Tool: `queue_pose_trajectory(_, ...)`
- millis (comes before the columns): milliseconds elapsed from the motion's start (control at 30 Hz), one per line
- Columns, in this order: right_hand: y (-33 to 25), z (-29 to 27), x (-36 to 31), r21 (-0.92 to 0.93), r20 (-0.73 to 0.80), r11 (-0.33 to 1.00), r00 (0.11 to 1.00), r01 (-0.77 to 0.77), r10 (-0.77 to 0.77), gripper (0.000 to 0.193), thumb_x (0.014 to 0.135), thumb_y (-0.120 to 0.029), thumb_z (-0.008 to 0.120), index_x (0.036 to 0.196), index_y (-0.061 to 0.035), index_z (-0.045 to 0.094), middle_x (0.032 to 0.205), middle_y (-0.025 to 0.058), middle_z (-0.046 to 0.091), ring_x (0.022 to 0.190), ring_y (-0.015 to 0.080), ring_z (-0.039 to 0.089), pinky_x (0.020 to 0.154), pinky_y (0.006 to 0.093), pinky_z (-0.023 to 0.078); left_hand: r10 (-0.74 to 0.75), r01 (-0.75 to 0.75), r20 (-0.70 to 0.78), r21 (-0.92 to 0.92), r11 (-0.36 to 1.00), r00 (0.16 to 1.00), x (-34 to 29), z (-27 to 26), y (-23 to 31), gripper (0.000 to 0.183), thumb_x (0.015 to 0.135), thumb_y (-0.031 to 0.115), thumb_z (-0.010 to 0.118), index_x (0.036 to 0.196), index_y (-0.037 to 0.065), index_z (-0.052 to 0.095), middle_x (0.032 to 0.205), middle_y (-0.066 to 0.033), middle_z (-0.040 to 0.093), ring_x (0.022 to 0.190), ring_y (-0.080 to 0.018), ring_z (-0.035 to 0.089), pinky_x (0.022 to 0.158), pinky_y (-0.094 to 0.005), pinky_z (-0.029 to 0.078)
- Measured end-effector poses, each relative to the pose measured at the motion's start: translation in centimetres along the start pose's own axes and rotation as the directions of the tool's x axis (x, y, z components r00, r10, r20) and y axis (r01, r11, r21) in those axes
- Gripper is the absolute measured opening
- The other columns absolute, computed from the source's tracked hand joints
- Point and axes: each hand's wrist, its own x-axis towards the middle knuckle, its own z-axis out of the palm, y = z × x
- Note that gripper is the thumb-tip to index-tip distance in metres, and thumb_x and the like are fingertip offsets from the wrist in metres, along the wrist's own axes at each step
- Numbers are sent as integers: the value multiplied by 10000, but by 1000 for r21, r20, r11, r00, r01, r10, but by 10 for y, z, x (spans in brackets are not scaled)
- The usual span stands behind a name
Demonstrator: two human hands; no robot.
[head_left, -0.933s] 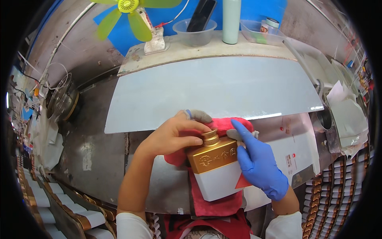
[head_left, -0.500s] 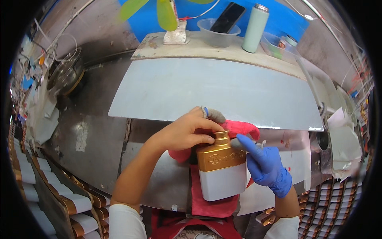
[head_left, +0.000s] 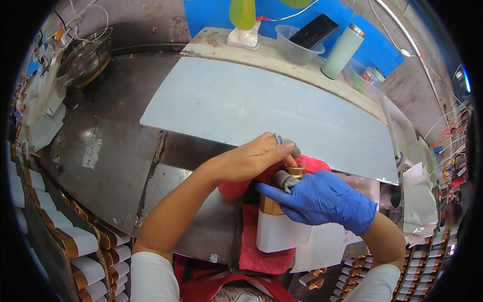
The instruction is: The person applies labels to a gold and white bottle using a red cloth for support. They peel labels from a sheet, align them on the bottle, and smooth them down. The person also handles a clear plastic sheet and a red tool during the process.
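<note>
A flat bottle (head_left: pixel 283 233) with a white body and a gold upper part stands slightly tilted on a red cloth (head_left: pixel 250 241) before me. My left hand (head_left: pixel 254 158) has its fingers at the gold neck, thumb raised over it; a grey fabric cover sits on one finger. In a blue glove, my right hand (head_left: pixel 327 201) lies across the bottle's gold shoulder and hides much of it. Its index finger reaches over the front, and a grey fabric cover caps its thumb beside the neck. More red cloth (head_left: pixel 314 163) bunches behind the neck.
Beyond the hands lies a pale board (head_left: pixel 271 110). A shelf (head_left: pixel 216 48) behind it carries a plastic bowl (head_left: pixel 302 53) with a phone (head_left: pixel 314 31) and a green flask (head_left: pixel 343 53). Rows of gold-and-white bottles (head_left: pixel 75 240) line both sides. White paper (head_left: pixel 322 246) lies near my right arm.
My right hand has moved left from the bottle's side across its front shoulder. My left thumb has lifted off the neck. The whole view has tilted slightly.
</note>
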Motion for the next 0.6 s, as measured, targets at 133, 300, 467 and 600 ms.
queue_pose_trajectory(133, -1, -24, -15, 204, -72, 974, 991, -99, 115, 500, 845, -177, 490, 1336, -114, 417, 800, 97, 608, 611, 256, 581, 520, 364, 456, 85, -79, -125, 56, 995, 988, -9, 2, 0, 430, 985, 239, 279, 1106, 2, 617, 1156, -146, 554, 1086, -254, 446, 995, -338, 288)
queue_pose_trajectory(300, 2, 25, -75, 416, -543, 890, 733, -188, 409, 524, 821, -64, 457, 1341, -34, 401, 974, 146, 640, 624, 261, 591, 569, 351, 469, 371, -266, -424, 287, 920, 826, -38, 31, 3, 396, 925, 246, 457, 1247, 20, 499, 1118, -146, 565, 1081, -303, 420, 938, -398, 313)
queue_pose_trajectory(467, -14, 50, -84, 642, -300, 672, 686, -369, 663, 541, 833, -33, 449, 1368, -53, 369, 1116, 165, 617, 650, 262, 609, 686, 346, 495, 351, -71, -384, 581, 810, 854, -49, 85, 31, 549, 874, 319, 527, 1274, -47, 438, 1101, -205, 539, 1069, -334, 442, 928, -437, 326)
queue_pose_trajectory(600, -14, 65, -77, 667, -400, 693, 653, -274, 643, 560, 846, -41, 456, 1389, -84, 329, 1191, 127, 591, 641, 261, 609, 698, 341, 498, 325, 98, -446, 699, 708, 834, -44, 113, 43, 612, 839, 302, 583, 1260, -107, 412, 1050, -234, 532, 1016, -377, 459, 901, -465, 344)
